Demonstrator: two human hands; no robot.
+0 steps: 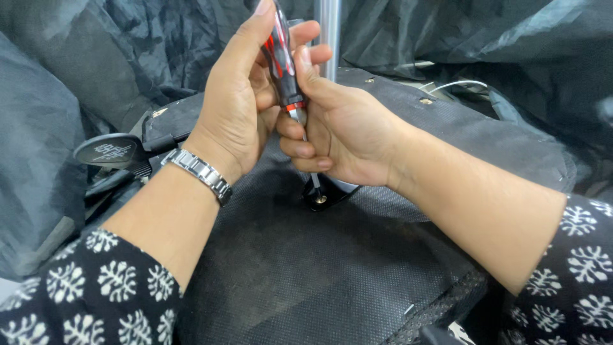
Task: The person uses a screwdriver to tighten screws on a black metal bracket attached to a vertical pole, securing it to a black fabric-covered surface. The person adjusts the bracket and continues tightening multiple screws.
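Between both hands, upright screwdriver [283, 64], left hand [239, 108] gripping handle, right hand [338, 131] pinching shaft

Both forearms come from the near corners and meet at the middle, where the left hand [239, 102] and the right hand [341, 128] curl their fingers [300, 150] closed, palms facing.

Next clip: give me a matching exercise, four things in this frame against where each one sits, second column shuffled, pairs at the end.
Things
1. screwdriver
2. wristwatch
3. metal pole
4. oval paddle

Places
A. sticking out at the left edge of the black fabric panel
B. on the left hand's wrist
C. upright behind both hands
D. held by the left hand, shaft steadied by the right hand, tip on a black bracket

Pairs: 1-D, 2-B, 3-C, 4-A
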